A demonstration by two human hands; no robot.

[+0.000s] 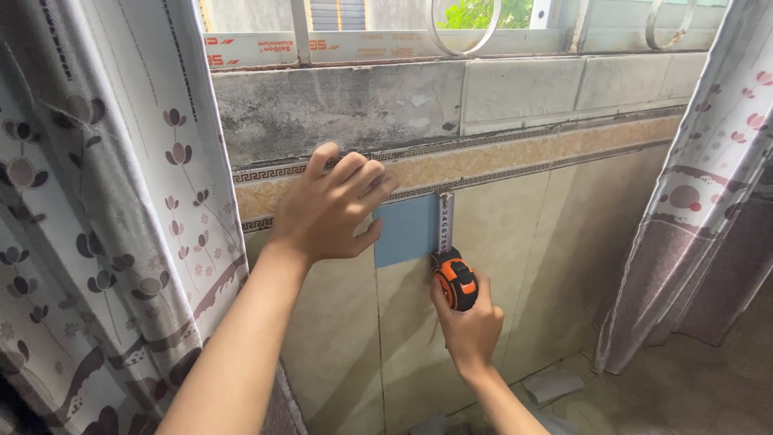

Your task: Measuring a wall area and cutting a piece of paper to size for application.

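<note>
One label shows: a long white protective strip with red printing, stuck along the window frame, well above the fingers of the left hand and running off to their upper left. No packages, signs or screens are in view.

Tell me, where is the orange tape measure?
In the head view, the orange tape measure is in the right hand, low against the tiled wall, beside the blue tile.
</note>
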